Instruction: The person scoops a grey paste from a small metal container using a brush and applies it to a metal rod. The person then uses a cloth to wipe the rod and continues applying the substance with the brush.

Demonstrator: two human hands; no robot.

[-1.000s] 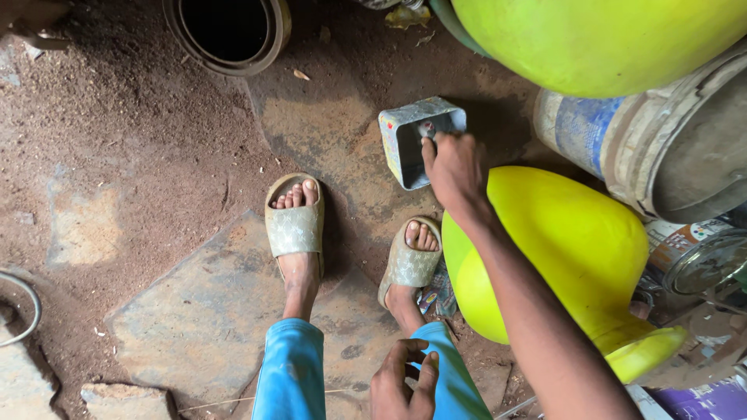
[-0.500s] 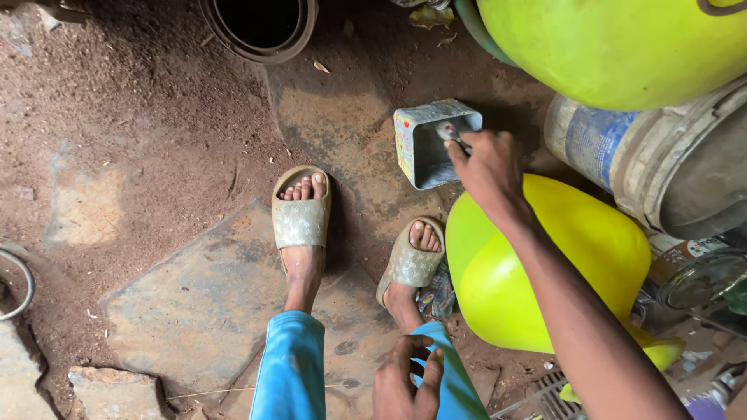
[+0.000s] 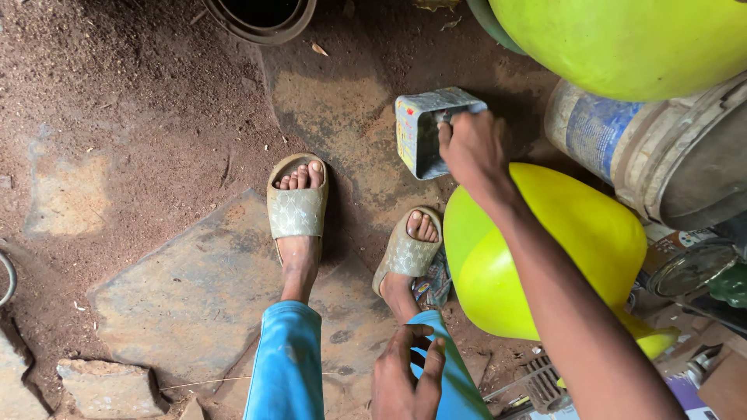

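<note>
Tin at arm's reach: spill risk at the rim

Tin (image 3: pixel 430 131) (small, square, open-topped, paint-smeared) sits on the dirt floor (image 3: pixel 140 101) just ahead of your right foot, tipped toward you so its mouth shows. Nearest first: your left hand (image 3: pixel 406 379) rests on your blue trouser knee (image 3: pixel 447 373), fingers loosely curled, grasping nothing. Sandals (image 3: pixel 297 208) are planted on a flat stone slab (image 3: pixel 194 288), right toes close to the tin.

Your right hand (image 3: pixel 472 149) is at the tin's right rim, fingers pinched around something thin and pale at the edge; cannot tell what it is. Forearm crosses over the bright yellow rounded form (image 3: pixel 545 249) beside your leg.

Risks, as I judge them: tin is light and tilted, so a push at the rim could tip it onto your toes. Arm may smear the yellow surface if wet (cannot tell). Beyond, a dirty bucket (image 3: pixel 661 148) and larger yellow form (image 3: pixel 622 39) crowd the right side, leaving little elbow room.
</note>
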